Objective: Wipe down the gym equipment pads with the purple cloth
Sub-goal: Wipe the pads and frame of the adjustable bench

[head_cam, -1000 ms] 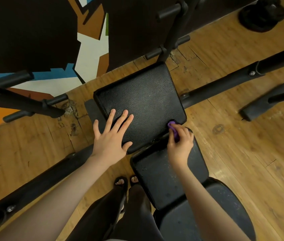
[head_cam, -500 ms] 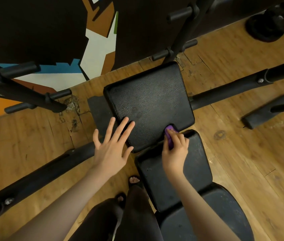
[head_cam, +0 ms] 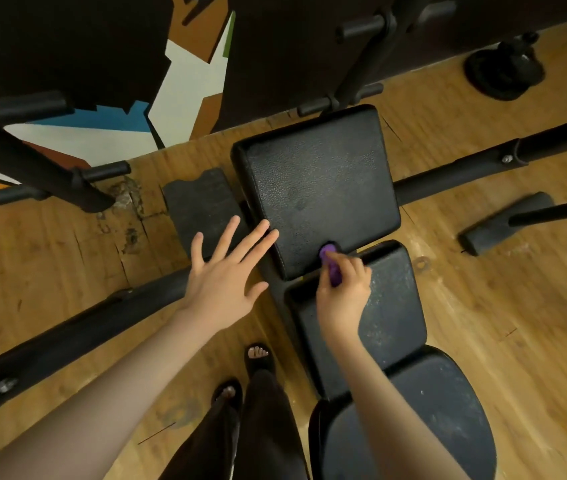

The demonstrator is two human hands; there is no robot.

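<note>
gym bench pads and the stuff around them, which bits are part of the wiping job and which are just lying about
Part of the job:
bunched purple cloth, gripped by the right hand
square black textured pad
dusty black middle pad
rounded black seat pad
left hand, open beside the square pad

Just lying about:
black weight plate
flat black rubber mat

The broad top of the far pad (head_cam: 320, 188) is lying open to a pass from above, and the middle pad (head_cam: 389, 306) is showing bare room to the right of the right hand (head_cam: 344, 299). The left hand (head_cam: 226, 275) is spreading flat over the far pad's left corner, crowding that edge. An upright post (head_cam: 361, 64) is standing close behind the far pad, and a frame bar (head_cam: 476, 168) is running off to the right. A floor mat (head_cam: 199, 206) is lying just left, perhaps touching the pad.
</note>
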